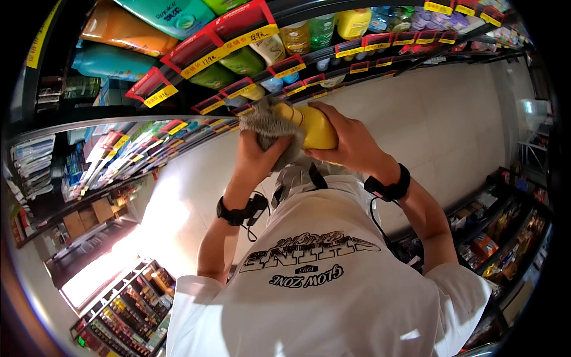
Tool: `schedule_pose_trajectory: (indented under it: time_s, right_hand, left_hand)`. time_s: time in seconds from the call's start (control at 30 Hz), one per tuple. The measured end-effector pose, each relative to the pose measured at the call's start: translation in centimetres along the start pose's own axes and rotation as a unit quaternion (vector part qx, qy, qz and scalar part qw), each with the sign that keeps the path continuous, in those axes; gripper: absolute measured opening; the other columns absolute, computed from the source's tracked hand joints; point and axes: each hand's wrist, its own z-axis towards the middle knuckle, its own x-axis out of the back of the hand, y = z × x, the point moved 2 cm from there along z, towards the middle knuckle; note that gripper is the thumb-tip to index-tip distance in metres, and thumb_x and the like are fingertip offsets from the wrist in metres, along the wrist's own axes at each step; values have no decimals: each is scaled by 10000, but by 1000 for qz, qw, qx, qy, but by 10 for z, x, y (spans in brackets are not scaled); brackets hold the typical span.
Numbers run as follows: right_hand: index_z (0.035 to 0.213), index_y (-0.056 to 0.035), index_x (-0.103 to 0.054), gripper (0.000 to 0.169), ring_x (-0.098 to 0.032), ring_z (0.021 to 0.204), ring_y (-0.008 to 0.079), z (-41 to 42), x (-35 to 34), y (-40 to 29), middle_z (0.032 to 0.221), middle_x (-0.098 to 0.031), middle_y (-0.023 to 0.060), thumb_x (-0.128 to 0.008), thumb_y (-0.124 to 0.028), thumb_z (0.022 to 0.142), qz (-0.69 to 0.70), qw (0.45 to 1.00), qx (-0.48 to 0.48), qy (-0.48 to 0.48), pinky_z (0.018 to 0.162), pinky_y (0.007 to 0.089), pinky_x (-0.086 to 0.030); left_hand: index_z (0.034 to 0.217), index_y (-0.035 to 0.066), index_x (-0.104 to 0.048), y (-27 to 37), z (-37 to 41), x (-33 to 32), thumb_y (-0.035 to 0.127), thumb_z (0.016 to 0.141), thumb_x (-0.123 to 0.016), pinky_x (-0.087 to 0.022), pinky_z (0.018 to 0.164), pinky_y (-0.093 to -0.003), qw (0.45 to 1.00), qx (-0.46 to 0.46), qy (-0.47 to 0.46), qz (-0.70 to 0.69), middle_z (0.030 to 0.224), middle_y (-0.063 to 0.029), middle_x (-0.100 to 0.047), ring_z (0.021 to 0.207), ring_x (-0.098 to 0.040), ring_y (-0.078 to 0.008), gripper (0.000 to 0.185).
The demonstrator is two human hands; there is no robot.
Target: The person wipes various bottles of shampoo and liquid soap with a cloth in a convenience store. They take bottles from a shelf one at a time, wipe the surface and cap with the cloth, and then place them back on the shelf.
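My right hand (352, 138) grips the body of a yellow plastic bottle (317, 127), tilted in front of my chest with its neck towards the left. In my left hand (256, 156) is a bunched grey cloth (272, 122), wrapped about the neck end of the bottle. The cloth hides the bottle's cap and most of my left fingertips. Both wrists wear black straps. Just beyond my hands runs a shop shelf with several bottles, among them green bottles (241, 60) behind price tags.
Red and yellow price-tag holders (218, 44) stick out along the shelf edges. A teal bottle (169, 15) and an orange bottle (129, 29) lie near the upper left. Behind to the right stands a stocked rack (486, 236); another rack (129, 308) stands at lower left. Pale floor (424, 107) stretches between.
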Motion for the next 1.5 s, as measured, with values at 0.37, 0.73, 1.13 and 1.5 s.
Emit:
schedule_pose_trajectory:
  time_s: [0.37, 0.73, 1.13, 1.5]
  right_hand:
    - [1409, -124, -453, 770, -640, 1046, 369, -14, -94, 58, 1228, -618, 165, -782, -392, 767, 8, 978, 44, -202, 880, 447, -537]
    - [1422, -128, -450, 742, -576, 1166, 333, -25, -131, 88, 1310, -574, 129, -780, -254, 770, 26, 974, 58, -215, 969, 444, -490]
    - [1440, -141, -407, 713, -564, 1195, 340, -67, -271, 258, 1370, -527, 130, -745, -185, 813, -38, 983, -140, -109, 973, 425, -496]
    - [1403, -105, -437, 499, -667, 900, 235, -126, -349, 439, 1181, -615, 161, -623, -221, 955, 176, 834, -489, 186, 809, 356, -531]
  left_hand:
    - [1109, 67, -697, -71, -79, 55, 258, 698, -855, -558, 809, -389, 969, -19, -86, 233, 1062, -118, -719, 928, -697, -310, 479]
    - [1077, 86, -703, -146, -76, 50, 305, 669, -836, -568, 744, -415, 883, -171, -194, 392, 957, -108, -729, 820, -697, -317, 481]
    - [1156, 77, -679, -324, -27, -34, 336, 713, -809, -546, 824, -446, 873, -132, -286, 373, 1045, -150, -710, 952, -675, -349, 530]
    - [1105, 36, -619, -639, 26, -115, 281, 864, -704, -472, 800, -458, 871, -71, -192, 447, 978, -143, -639, 889, -610, -328, 354]
